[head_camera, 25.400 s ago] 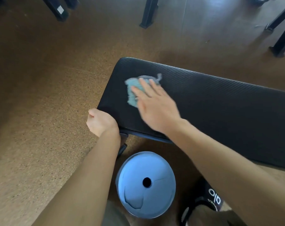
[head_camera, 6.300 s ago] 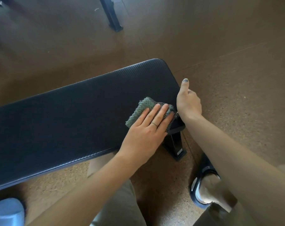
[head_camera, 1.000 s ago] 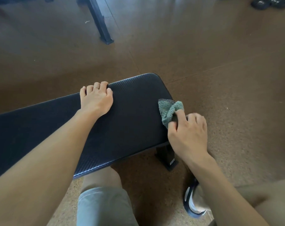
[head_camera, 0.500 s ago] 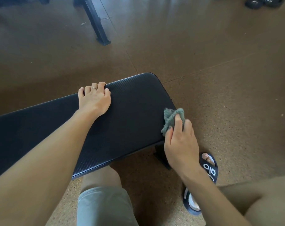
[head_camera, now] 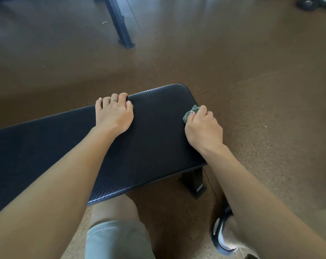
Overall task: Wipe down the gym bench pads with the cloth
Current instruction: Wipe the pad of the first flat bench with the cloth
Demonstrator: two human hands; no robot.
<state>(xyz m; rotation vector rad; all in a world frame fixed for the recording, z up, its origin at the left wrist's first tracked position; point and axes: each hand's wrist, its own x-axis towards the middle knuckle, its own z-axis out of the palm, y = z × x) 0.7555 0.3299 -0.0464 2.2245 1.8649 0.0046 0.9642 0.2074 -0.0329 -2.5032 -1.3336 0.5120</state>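
A black textured bench pad (head_camera: 154,139) runs from the left edge to a rounded right end. My left hand (head_camera: 113,114) lies on top of the pad, fingers curled over its far edge. My right hand (head_camera: 203,128) grips a bunched green cloth (head_camera: 191,113) and holds it against the pad's right end edge. Most of the cloth is hidden inside my fist.
A black bench foot (head_camera: 194,182) stands under the pad's right end. A black equipment leg (head_camera: 121,25) stands on the brown floor behind. My knee (head_camera: 117,230) is under the pad's near edge, my sandalled foot (head_camera: 223,234) to the right. Dark objects (head_camera: 315,2) lie far right.
My right hand has slid the cloth along the pad's right end edge, away from me toward the far corner. My left hand has stayed on the far edge.
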